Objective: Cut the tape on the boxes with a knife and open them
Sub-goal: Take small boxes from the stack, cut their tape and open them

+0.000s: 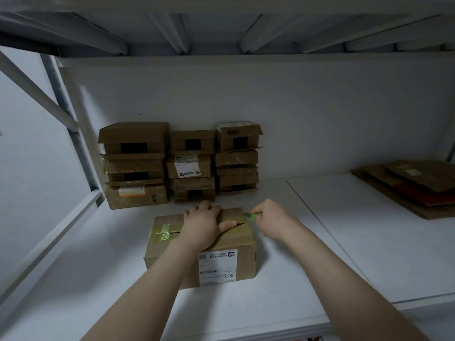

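Cardboard box [200, 247] at frame centre on white shelf [369, 242]. Left hand [205, 223] flat on box top, fingers spread. Right hand [275, 221] grips green utility knife [250, 216] — blade at box's far right edge. Stacked boxes [177, 163] behind.

brown taped box [229, 244] on the shelf, top seam slit; green knife [251, 216] at its right edge.

On the white shelf [344, 242], flattened cardboard [418, 190] far right — ribbed underside [221, 33] overhead
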